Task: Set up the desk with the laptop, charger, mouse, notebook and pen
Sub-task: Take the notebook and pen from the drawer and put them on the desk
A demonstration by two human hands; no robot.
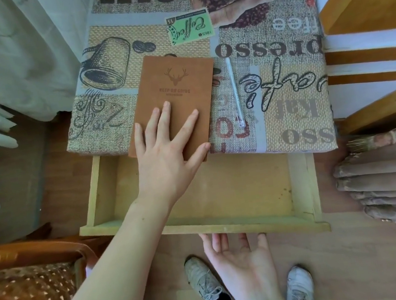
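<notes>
Here, the left hand (166, 151) lies flat, fingers (166, 118) released, on a brown notebook (172, 100); the right hand (239, 253), fingers straight, touches the open drawer (227, 224); a pen (234, 88) lies beside the notebook on the counter (287, 101).

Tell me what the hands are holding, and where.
Nothing is gripped. Left hand rests flat on the brown deer-embossed notebook; right hand touches the wooden drawer front.

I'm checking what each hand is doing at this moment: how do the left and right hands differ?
The left hand lies palm down, fingers spread flat on the brown notebook on the desk; the right hand is turned palm up, lower, at the open drawer. The left presses on the notebook's cover, while the right's fingertips reach under the drawer's front edge. Both are open and grip nothing.
</notes>
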